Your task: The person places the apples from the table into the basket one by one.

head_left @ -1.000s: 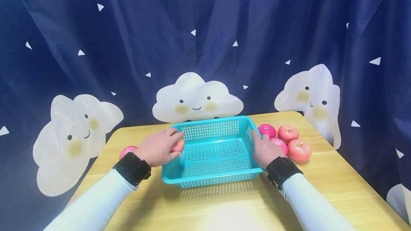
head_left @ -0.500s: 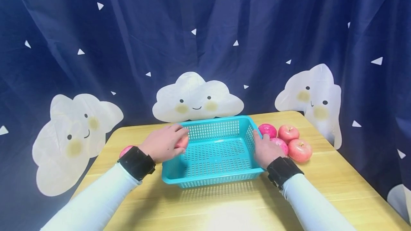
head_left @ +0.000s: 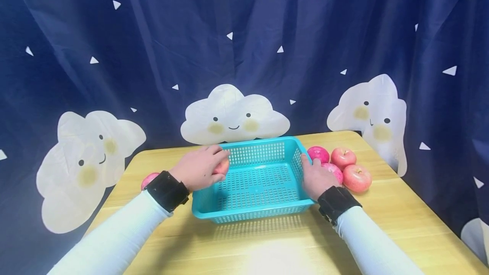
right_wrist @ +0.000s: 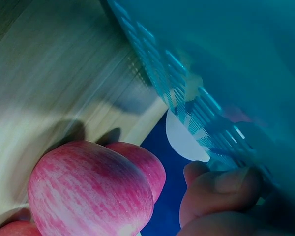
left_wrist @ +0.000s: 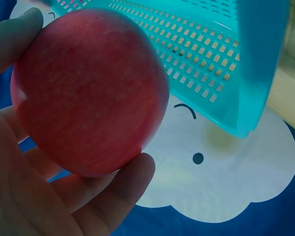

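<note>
My left hand (head_left: 200,166) holds a red apple (head_left: 222,166) over the left side of a turquoise plastic basket (head_left: 254,214). The left wrist view shows the apple (left_wrist: 93,93) between thumb and fingers, with the basket's slotted wall (left_wrist: 201,54) behind it. At the opposite end, my right hand (head_left: 318,179) grips the basket's right rim. Its curled fingers (right_wrist: 221,194) show close against the wall in the right wrist view. Several apples (head_left: 357,178) sit beside that hand on the table. Nothing lies on the visible part of the basket's floor.
Another pink apple (head_left: 150,179) lies on the wooden table (head_left: 282,249) to the left, partly hidden behind the left wrist. A dark blue curtain (head_left: 244,24) with white clouds hangs behind the table's far edge.
My left hand has moved right with the apple, from the basket's left edge to a little farther over its inside. The right hand and basket stay in place.
</note>
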The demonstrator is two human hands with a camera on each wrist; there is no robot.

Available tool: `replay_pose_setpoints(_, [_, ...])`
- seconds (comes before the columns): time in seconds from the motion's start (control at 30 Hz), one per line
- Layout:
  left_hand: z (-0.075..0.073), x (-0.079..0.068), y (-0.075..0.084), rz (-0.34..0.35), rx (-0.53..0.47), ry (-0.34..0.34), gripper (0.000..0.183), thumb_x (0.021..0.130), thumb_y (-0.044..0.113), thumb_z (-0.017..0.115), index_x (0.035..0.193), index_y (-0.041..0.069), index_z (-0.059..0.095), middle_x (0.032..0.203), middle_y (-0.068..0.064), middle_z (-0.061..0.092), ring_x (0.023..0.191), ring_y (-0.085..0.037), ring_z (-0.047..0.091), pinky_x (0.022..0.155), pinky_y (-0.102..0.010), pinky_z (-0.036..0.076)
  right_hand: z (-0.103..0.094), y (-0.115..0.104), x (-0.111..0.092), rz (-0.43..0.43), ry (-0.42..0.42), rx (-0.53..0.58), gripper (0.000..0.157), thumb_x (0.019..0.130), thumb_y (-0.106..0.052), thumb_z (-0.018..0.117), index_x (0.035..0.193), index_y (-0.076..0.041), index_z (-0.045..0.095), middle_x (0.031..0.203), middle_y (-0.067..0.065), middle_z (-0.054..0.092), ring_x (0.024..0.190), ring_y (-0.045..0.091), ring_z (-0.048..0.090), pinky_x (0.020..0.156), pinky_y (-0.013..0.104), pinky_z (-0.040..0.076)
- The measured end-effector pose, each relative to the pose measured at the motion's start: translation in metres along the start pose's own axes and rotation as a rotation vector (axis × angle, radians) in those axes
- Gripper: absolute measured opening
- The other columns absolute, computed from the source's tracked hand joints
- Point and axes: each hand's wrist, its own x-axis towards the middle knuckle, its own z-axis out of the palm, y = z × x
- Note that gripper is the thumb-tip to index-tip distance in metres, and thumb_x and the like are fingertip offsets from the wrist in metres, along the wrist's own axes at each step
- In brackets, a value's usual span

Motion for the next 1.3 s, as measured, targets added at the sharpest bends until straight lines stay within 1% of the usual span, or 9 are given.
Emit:
replay_pose_setpoints(0.1, [0.000,0.002,0.000,0.002,0.000,-0.005,0.065,0.080,0.046,0.070,0.134,0.016,0.051,0.119,-0.006,0.054,0.098,-0.022,0.048,0.074,-0.039,0.051,0.001,0.001,0.000,-0.012,0.022,-0.010,0.070,0.090,-0.017,0.056,0.148,-0.005,0.021,0.121,0.033,0.043,0.081,0.043,0.056,0.064,0.061,0.052])
replay_pose_setpoints(0.23, [0.000,0.006,0.000,0.000,0.005,-0.016,0.066,0.080,0.047,0.070,0.135,0.016,0.050,0.121,-0.006,0.053,0.100,-0.022,0.048,0.076,-0.039,0.052,0.001,0.001,0.000,-0.016,0.027,-0.010,0.070,0.089,-0.016,0.056,0.148,-0.005,0.021,0.119,0.034,0.043,0.079,0.042,0.057,0.063,0.060,0.053])
replay_pose_setpoints(0.5, [-0.001,0.011,-0.001,0.018,0.014,-0.011,0.066,0.080,0.047,0.070,0.135,0.015,0.050,0.120,-0.005,0.053,0.101,-0.021,0.048,0.078,-0.040,0.052,-0.002,0.001,-0.001,-0.007,0.024,-0.007,0.070,0.090,-0.018,0.057,0.149,-0.006,0.021,0.122,0.033,0.042,0.085,0.045,0.056,0.064,0.061,0.052])
replay_pose_setpoints(0.6, [-0.001,0.012,-0.001,0.024,0.019,-0.009,0.067,0.080,0.047,0.069,0.136,0.015,0.049,0.121,-0.005,0.053,0.103,-0.022,0.048,0.078,-0.041,0.052,-0.001,0.000,-0.001,-0.016,0.036,-0.010,0.070,0.089,-0.017,0.058,0.148,-0.005,0.022,0.119,0.033,0.043,0.083,0.044,0.056,0.063,0.061,0.053])
replay_pose_setpoints(0.73, [-0.002,0.013,0.000,0.037,0.020,0.000,0.068,0.080,0.048,0.070,0.135,0.014,0.050,0.120,-0.006,0.053,0.101,-0.023,0.050,0.078,-0.041,0.053,-0.001,0.001,-0.001,-0.028,0.045,-0.010,0.068,0.089,-0.015,0.055,0.148,-0.005,0.022,0.118,0.033,0.044,0.076,0.041,0.057,0.062,0.059,0.053])
replay_pose_setpoints(0.8, [-0.003,0.013,0.000,0.045,0.018,0.007,0.067,0.080,0.047,0.070,0.135,0.014,0.050,0.119,-0.006,0.054,0.099,-0.023,0.050,0.077,-0.041,0.053,0.000,0.001,-0.002,-0.032,0.048,-0.011,0.068,0.089,-0.014,0.054,0.148,-0.004,0.022,0.118,0.033,0.044,0.076,0.041,0.057,0.063,0.059,0.052])
replay_pose_setpoints(0.93, [-0.003,0.015,0.000,0.054,0.010,0.018,0.064,0.080,0.046,0.070,0.133,0.014,0.052,0.116,-0.006,0.054,0.096,-0.022,0.050,0.075,-0.039,0.052,0.000,0.001,-0.002,-0.022,0.030,0.000,0.070,0.089,-0.016,0.055,0.149,-0.005,0.021,0.123,0.033,0.042,0.083,0.044,0.057,0.065,0.062,0.052])
replay_pose_setpoints(1.1, [-0.002,0.016,0.000,0.050,0.015,0.002,0.066,0.080,0.047,0.069,0.134,0.014,0.051,0.117,-0.005,0.054,0.097,-0.021,0.050,0.074,-0.039,0.052,0.000,0.000,-0.001,0.000,-0.009,0.010,0.075,0.089,-0.020,0.059,0.150,-0.007,0.018,0.129,0.034,0.038,0.092,0.047,0.055,0.067,0.064,0.052])
replay_pose_setpoints(1.3, [-0.001,0.019,0.000,0.038,0.006,-0.011,0.067,0.080,0.047,0.070,0.136,0.015,0.050,0.118,-0.005,0.053,0.097,-0.021,0.049,0.074,-0.038,0.052,0.001,0.000,0.000,-0.007,0.001,0.006,0.076,0.088,-0.020,0.060,0.149,-0.006,0.018,0.127,0.034,0.040,0.091,0.047,0.055,0.065,0.063,0.052])
